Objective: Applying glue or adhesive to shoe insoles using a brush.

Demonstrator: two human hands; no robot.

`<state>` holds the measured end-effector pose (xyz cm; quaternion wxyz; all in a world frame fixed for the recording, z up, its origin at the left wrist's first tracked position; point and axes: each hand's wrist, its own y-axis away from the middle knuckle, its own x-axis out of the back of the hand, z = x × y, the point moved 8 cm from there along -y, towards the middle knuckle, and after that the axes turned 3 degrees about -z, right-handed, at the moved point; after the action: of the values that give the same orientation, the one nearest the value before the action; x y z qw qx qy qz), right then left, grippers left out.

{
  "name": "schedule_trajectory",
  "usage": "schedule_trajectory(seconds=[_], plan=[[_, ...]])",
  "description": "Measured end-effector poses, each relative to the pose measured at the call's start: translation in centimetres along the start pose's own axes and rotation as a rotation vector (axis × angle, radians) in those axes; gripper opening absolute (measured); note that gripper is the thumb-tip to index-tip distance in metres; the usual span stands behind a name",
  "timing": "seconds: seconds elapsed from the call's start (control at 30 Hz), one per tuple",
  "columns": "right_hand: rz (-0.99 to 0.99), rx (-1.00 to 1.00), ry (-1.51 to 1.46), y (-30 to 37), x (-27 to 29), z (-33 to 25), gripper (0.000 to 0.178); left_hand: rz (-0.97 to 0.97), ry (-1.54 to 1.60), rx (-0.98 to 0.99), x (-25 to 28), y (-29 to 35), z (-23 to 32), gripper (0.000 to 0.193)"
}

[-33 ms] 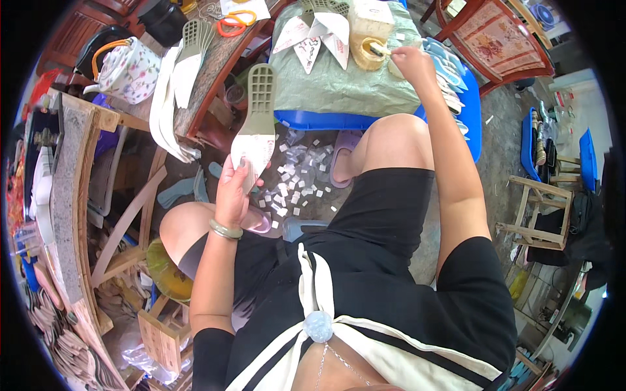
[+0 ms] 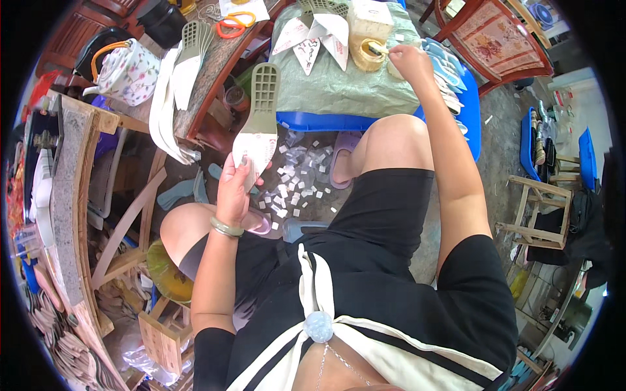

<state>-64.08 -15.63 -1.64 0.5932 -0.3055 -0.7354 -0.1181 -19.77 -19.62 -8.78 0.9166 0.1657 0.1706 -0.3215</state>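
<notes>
Out in front of me, my left hand (image 2: pixel 236 188) is closed round the white lower end of an insole-shaped piece (image 2: pixel 255 144). Its rounded olive end has a grid of square cells and points away from me. At the cloth-covered surface, my right hand (image 2: pixel 411 61) pinches the pale handle of what looks like a brush (image 2: pixel 381 49). The brush's far end is in a yellowish, crusted pot (image 2: pixel 368 57), and its tip is hidden there. Similar white-and-olive pieces (image 2: pixel 310 42) lie fanned out left of the pot, beside a whitish block-like container (image 2: pixel 372 19).
Green sheeting (image 2: pixel 339 94) covers the surface over a blue tray (image 2: pixel 326 121). Light-blue insoles (image 2: pixel 447 68) are piled at its right. Small white squares (image 2: pixel 293 189) litter the floor. On the left table are a flowered kettle (image 2: pixel 130 70), orange scissors (image 2: pixel 236 25) and long white strips (image 2: pixel 166 107).
My left hand and the insole-shaped piece have shifted very slightly to the right. My right hand stays by the pot, almost unmoved.
</notes>
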Motion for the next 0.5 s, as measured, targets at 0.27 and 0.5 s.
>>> schedule_trajectory(seconds=[0.27,0.5], plan=[[-0.091,-0.005,0.124,-2.7,-0.9,-1.0,0.022,0.059,0.061,0.005,1.8,-2.3,-3.4,0.036],[0.007,0.098,0.164,0.9,-0.2,-1.5,0.019,0.036,0.095,0.06,1.0,-3.5,-4.1,0.034]])
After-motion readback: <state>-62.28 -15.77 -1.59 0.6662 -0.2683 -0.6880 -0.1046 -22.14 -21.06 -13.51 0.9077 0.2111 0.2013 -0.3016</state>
